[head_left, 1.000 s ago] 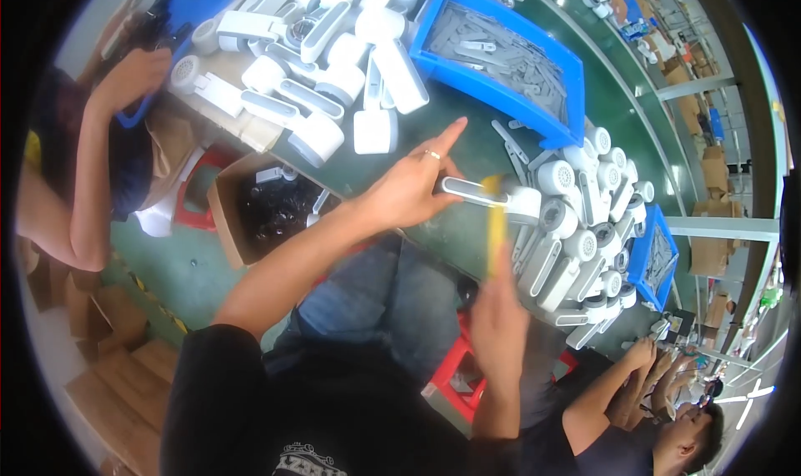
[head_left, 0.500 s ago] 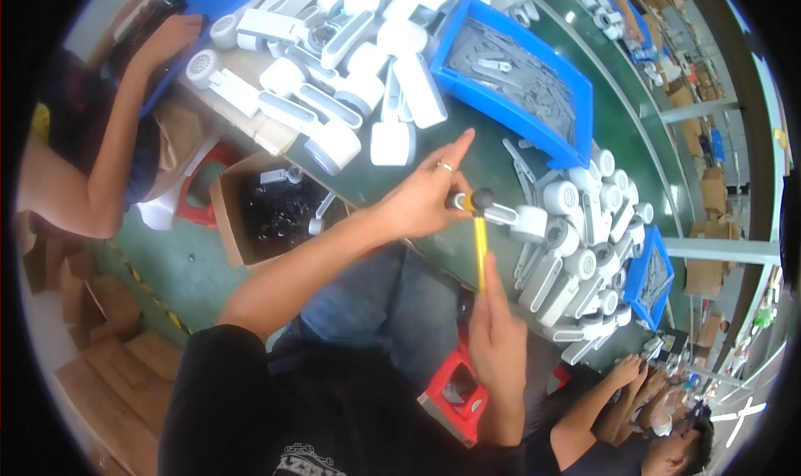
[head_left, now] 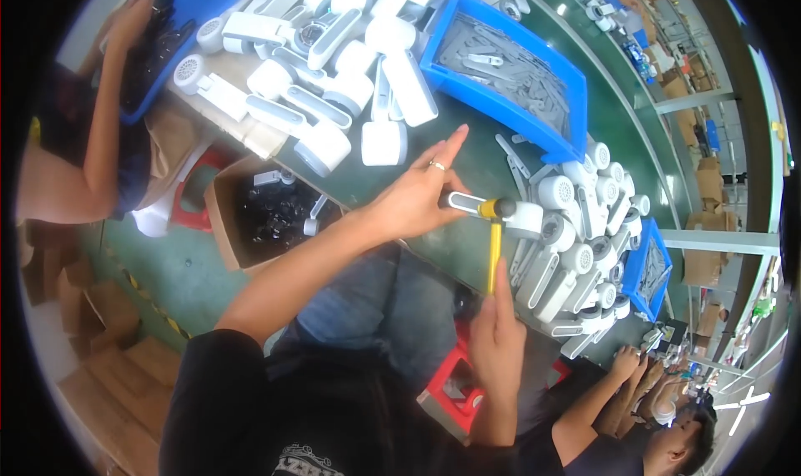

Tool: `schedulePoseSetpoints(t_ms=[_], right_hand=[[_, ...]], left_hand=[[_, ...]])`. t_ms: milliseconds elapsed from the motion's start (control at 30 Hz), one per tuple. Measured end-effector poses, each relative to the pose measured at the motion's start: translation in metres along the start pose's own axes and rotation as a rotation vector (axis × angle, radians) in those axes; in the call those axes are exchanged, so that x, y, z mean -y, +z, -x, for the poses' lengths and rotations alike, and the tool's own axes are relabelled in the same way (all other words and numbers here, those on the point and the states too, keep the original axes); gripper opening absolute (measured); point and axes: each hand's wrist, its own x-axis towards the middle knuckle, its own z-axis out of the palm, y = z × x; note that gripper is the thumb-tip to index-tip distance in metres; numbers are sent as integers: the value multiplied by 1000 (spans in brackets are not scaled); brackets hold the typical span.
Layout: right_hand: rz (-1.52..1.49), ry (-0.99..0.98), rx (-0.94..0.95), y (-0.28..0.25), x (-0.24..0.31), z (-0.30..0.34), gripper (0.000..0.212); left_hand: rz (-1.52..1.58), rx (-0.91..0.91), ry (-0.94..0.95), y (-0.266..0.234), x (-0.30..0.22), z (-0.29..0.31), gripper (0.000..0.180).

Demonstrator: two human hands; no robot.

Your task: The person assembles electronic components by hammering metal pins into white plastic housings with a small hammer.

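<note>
My left hand (head_left: 415,199) grips the end of a white handheld fan (head_left: 523,220), its index finger pointing out away from me. The fan's handle has a grey-rimmed strip, and its round head lies to the right on the green table. In my right hand (head_left: 498,336) is a small hammer (head_left: 494,263) with a yellow handle and a dark-tipped head. The hammer's head is over the fan's handle, close to the round head; I cannot tell whether they touch. Beyond my left hand stands a pile of similar white fans (head_left: 321,146).
A blue bin (head_left: 511,117) of grey strips stands beyond my hands. More white fans (head_left: 576,259) and a smaller blue bin (head_left: 663,280) are at right. A cardboard box (head_left: 225,226) of dark parts sits below the table edge. Co-workers sit at left and lower right.
The hammer's head has shifted right along the fan, toward its round head. My left hand keeps its grip. The left co-worker's hand has moved left, over a blue tray of black parts.
</note>
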Motion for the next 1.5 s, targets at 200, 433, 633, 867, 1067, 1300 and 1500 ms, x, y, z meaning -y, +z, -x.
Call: schedulePoseSetpoints(t_ms=[200, 433, 633, 867, 1067, 1300, 1500], right_hand=[[40, 77, -4, -1, 8, -3, 58], [-397, 99, -335, -5, -2, 16, 57], [-431, 79, -298, -8, 3, 27, 59], [-195, 60, -233, -5, -5, 15, 61], [-51, -56, -144, 12, -7, 6, 63], [56, -38, -49, 13, -9, -3, 61], [67, -219, -111, 22, -14, 2, 59]], left_hand=[[-27, 1, 0, -1, -1, 5, 124], [-169, 4, 337, 3, 8, 0, 57], [-243, -35, 397, 4, 5, 0, 35], [-236, 4, 366, 1, 4, 0, 34], [-45, -11, 74, 6, -10, 0, 76], [-69, -22, 52, 5, -6, 4, 100], [-85, -43, 35, 4, -9, 4, 99]])
